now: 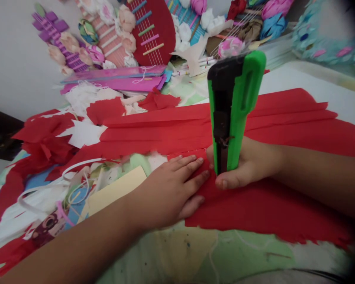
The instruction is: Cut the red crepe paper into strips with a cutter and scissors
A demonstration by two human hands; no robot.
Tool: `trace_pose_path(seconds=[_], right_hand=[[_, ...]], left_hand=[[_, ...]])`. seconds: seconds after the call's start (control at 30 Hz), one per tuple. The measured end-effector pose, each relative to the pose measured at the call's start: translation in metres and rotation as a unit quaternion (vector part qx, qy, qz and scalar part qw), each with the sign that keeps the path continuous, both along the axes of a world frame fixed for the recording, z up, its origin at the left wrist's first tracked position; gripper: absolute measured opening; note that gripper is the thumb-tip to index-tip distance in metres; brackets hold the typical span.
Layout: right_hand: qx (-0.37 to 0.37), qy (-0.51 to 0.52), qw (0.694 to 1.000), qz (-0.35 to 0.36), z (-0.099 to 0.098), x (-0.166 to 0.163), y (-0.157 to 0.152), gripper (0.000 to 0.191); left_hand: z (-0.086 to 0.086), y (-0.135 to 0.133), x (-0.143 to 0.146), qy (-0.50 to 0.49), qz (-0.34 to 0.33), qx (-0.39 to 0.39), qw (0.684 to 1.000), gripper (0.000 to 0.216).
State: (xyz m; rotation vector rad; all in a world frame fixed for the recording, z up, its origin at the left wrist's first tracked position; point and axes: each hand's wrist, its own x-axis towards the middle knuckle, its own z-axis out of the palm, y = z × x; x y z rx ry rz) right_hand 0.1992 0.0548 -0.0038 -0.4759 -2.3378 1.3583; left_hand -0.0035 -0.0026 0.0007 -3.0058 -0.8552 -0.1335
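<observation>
My right hand [248, 161] is closed round the lower end of a green and black box cutter [238, 110], which stands nearly upright with its wide end towards me. Its blade tip is hidden behind my fingers. Beneath lies a sheet of red crepe paper [254, 205] with a straight left edge and a ragged front edge. My left hand [171, 185] rests flat on the left part of this sheet, fingers slightly spread and pointing at the cutter. A further stretch of red paper [154, 130], creased lengthwise, extends behind both hands.
Torn red scraps [49, 136] and white pieces cover the left side. A cream card [115, 191] and a white cord [32, 197] lie by my left forearm. Behind are purple packets [112, 83], white sticks [207, 61], a red board [156, 31] and paper flowers [127, 19].
</observation>
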Motion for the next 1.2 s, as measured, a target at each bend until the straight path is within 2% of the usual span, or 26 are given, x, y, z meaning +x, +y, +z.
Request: trace_pose_path(seconds=[0.43, 0.57, 0.73, 0.83, 0.93, 1.07, 1.2], right_hand=[[-0.079, -0.014, 0.997, -0.019, 0.001, 0.003, 0.005, 0.039], [-0.083, -0.010, 0.994, -0.064, 0.003, 0.000, 0.005, 0.039], [-0.062, 0.077, 0.982, -0.162, 0.031, -0.002, 0.003, 0.028], [-0.043, 0.108, 0.977, -0.181, 0.055, 0.003, 0.001, 0.020], [0.005, 0.088, 0.979, -0.184, 0.071, 0.012, 0.001, 0.016], [0.032, 0.033, 0.981, -0.186, 0.075, 0.023, -0.003, 0.019], [0.082, -0.042, 0.964, -0.251, 0.071, 0.036, -0.012, 0.027]], left_hand=[[0.001, 0.001, 0.001, 0.019, -0.011, 0.026, 0.999, 0.045], [0.000, -0.001, 0.001, 0.021, -0.003, 0.025, 0.999, 0.045], [0.000, -0.003, 0.001, 0.014, 0.005, 0.020, 1.000, 0.045], [0.000, -0.003, 0.001, 0.024, 0.010, 0.010, 1.000, 0.045], [0.001, -0.003, 0.002, 0.035, 0.023, 0.001, 0.999, 0.046], [0.002, -0.004, 0.002, 0.049, 0.036, -0.001, 0.998, 0.048], [0.001, -0.006, 0.002, 0.056, 0.044, -0.007, 0.997, 0.047]])
